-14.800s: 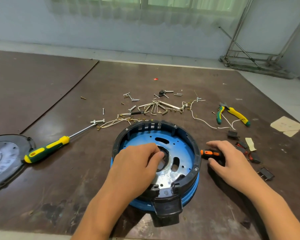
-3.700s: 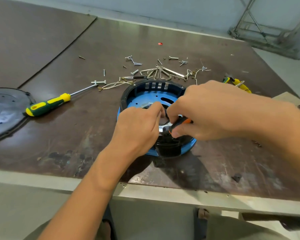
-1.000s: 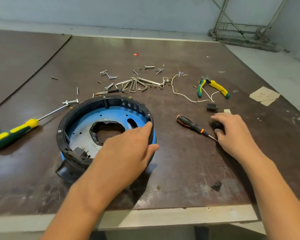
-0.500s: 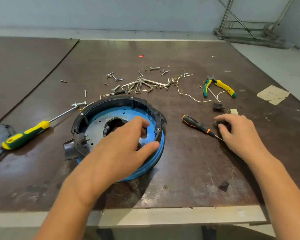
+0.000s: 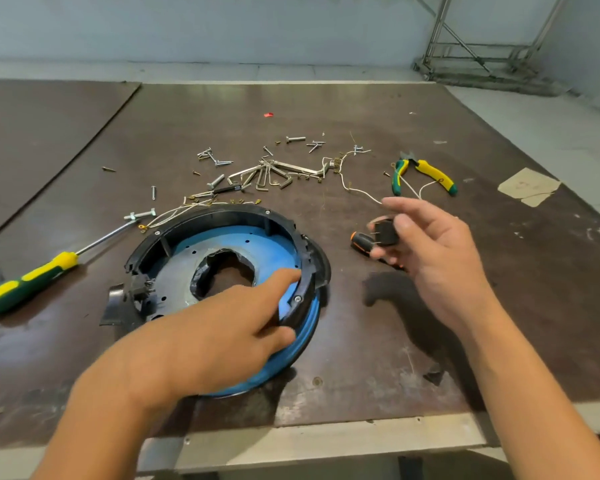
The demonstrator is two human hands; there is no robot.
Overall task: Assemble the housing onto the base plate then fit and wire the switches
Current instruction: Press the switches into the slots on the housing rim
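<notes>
Brown table (image 5: 361, 109) | left hand (image 5: 215, 341) fingers (image 5: 274, 280) grasping black housing (image 5: 222, 212) rim | right hand (image 5: 437, 247) fingers (image 5: 407, 206) pinching black switch (image 5: 385, 232)

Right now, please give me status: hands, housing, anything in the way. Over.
Left hand grips housing rim, housing on blue base plate. Right hand pinches black switch above table. Small screwdriver lies below right hand. Over.

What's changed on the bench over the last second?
The right hand has picked a black switch off the table and holds it pinched above the orange-and-black screwdriver. The left hand still grips the housing at its near right rim. The green-and-yellow screwdriver and pliers have not moved.
</notes>
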